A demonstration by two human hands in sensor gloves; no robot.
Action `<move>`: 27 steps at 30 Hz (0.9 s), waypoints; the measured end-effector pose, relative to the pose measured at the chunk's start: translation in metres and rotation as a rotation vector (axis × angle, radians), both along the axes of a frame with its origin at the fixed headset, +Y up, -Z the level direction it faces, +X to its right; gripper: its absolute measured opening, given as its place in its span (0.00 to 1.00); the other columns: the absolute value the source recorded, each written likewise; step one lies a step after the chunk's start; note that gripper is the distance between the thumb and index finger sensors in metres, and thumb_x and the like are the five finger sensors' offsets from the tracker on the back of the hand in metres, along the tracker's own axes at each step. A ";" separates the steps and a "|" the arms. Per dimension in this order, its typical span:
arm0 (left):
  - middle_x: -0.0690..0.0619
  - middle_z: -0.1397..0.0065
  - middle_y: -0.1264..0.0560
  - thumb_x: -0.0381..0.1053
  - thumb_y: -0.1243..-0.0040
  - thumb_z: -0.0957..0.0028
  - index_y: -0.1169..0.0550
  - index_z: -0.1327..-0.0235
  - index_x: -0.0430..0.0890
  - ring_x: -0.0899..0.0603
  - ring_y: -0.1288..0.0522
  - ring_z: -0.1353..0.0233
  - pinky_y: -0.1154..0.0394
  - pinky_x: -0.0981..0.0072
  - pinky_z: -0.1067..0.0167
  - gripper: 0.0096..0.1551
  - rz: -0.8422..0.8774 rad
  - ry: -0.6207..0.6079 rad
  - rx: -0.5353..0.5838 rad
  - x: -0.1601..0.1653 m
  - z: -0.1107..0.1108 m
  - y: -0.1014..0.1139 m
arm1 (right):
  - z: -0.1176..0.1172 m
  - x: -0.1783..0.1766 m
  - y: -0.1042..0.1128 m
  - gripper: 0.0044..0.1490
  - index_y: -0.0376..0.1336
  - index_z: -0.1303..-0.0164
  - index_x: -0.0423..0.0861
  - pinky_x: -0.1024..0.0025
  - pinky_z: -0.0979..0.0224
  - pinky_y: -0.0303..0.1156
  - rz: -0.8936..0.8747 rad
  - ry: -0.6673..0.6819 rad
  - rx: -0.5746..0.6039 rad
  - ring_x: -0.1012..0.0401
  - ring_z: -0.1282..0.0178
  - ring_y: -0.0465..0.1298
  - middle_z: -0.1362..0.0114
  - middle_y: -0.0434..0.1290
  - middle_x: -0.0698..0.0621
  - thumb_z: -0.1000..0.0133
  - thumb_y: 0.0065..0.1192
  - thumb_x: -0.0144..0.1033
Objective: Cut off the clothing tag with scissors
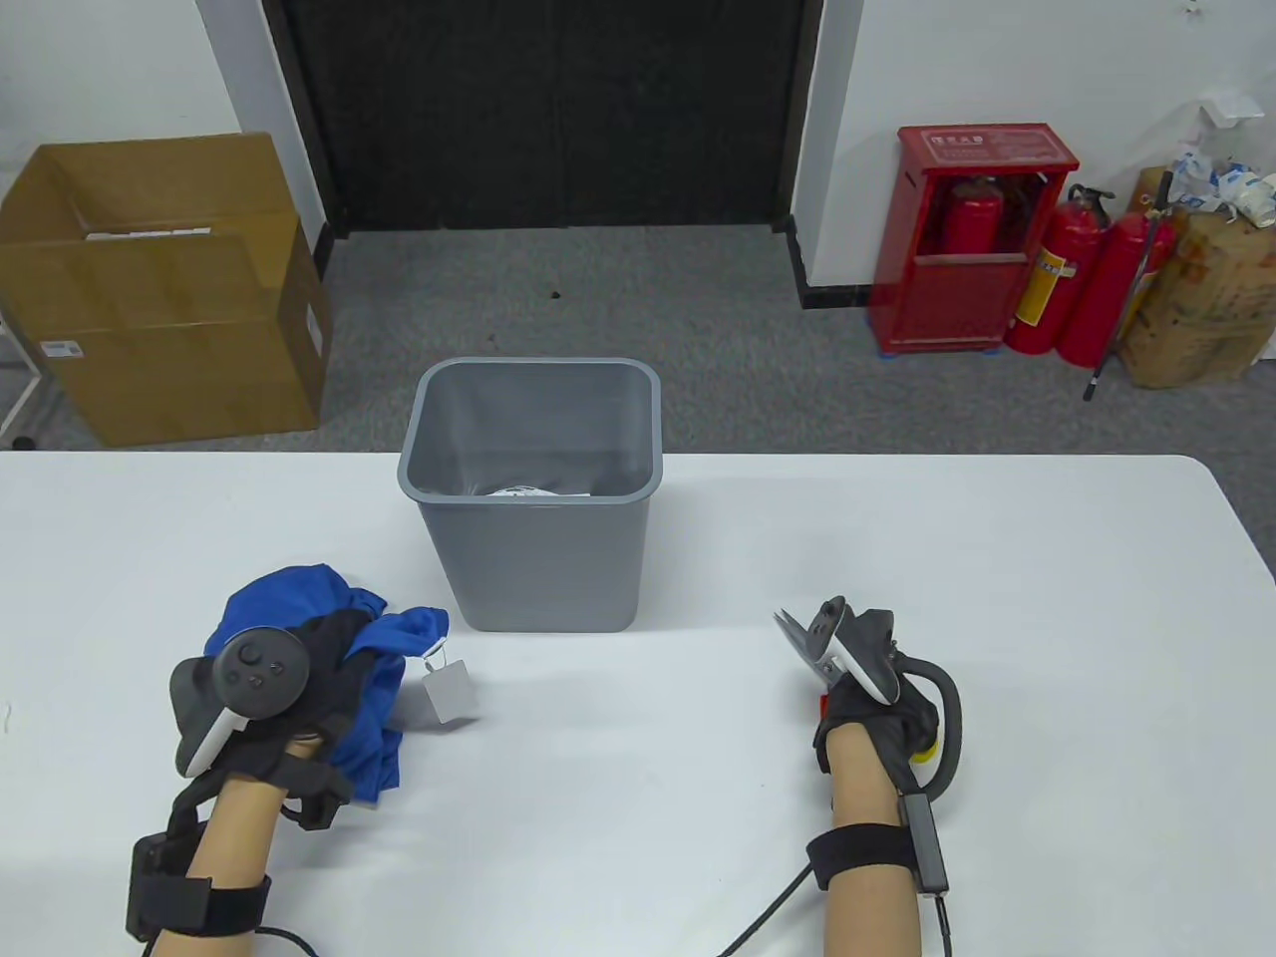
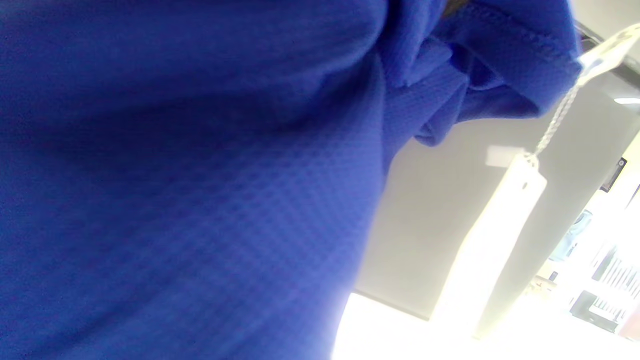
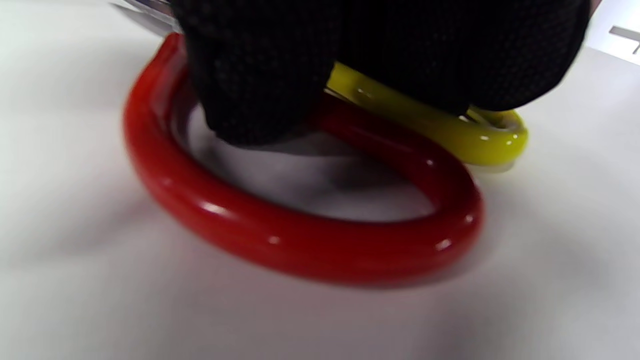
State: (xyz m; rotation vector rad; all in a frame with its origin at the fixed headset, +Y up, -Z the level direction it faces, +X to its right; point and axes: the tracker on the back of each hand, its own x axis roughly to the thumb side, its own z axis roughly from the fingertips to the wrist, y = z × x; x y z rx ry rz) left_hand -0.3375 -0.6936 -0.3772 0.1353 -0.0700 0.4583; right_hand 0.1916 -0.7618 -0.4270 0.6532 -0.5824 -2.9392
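My left hand (image 1: 299, 678) grips a bunched blue garment (image 1: 289, 608) and holds it just above the table at the left. A white tag (image 1: 451, 690) hangs from the garment's right edge on a thin string. The left wrist view shows the blue cloth (image 2: 190, 175) up close with the tag (image 2: 500, 240) dangling beside it. My right hand (image 1: 867, 698) holds scissors at the right of the table; their blades (image 1: 797, 638) stand slightly apart and point up-left. In the right wrist view my fingers (image 3: 260, 85) pass through the red handle loop (image 3: 300, 240) and the yellow loop (image 3: 450, 135).
A grey waste bin (image 1: 538, 498) stands on the white table (image 1: 997, 558) between and beyond my hands, with something white at its bottom. Beyond the table are a cardboard box (image 1: 159, 289) and red fire extinguishers (image 1: 1057, 269).
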 end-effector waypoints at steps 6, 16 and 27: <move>0.53 0.27 0.24 0.63 0.54 0.37 0.28 0.29 0.55 0.42 0.23 0.27 0.45 0.27 0.25 0.26 0.005 0.005 0.008 -0.002 0.001 0.002 | 0.008 -0.005 0.000 0.43 0.63 0.39 0.30 0.47 0.51 0.77 0.071 0.106 0.032 0.43 0.51 0.82 0.42 0.76 0.34 0.62 0.71 0.37; 0.53 0.27 0.23 0.64 0.53 0.37 0.28 0.30 0.56 0.42 0.23 0.28 0.45 0.27 0.25 0.26 0.021 0.011 0.007 -0.006 0.001 0.002 | 0.032 0.000 0.009 0.49 0.62 0.42 0.32 0.48 0.56 0.78 0.093 0.174 0.300 0.50 0.58 0.85 0.48 0.79 0.42 0.63 0.77 0.49; 0.53 0.27 0.23 0.64 0.53 0.37 0.28 0.30 0.55 0.42 0.23 0.28 0.44 0.27 0.25 0.26 0.029 0.009 0.006 -0.006 0.001 0.002 | 0.060 -0.004 0.035 0.48 0.53 0.40 0.35 0.50 0.54 0.70 -0.228 0.284 0.451 0.50 0.55 0.82 0.41 0.72 0.42 0.61 0.78 0.39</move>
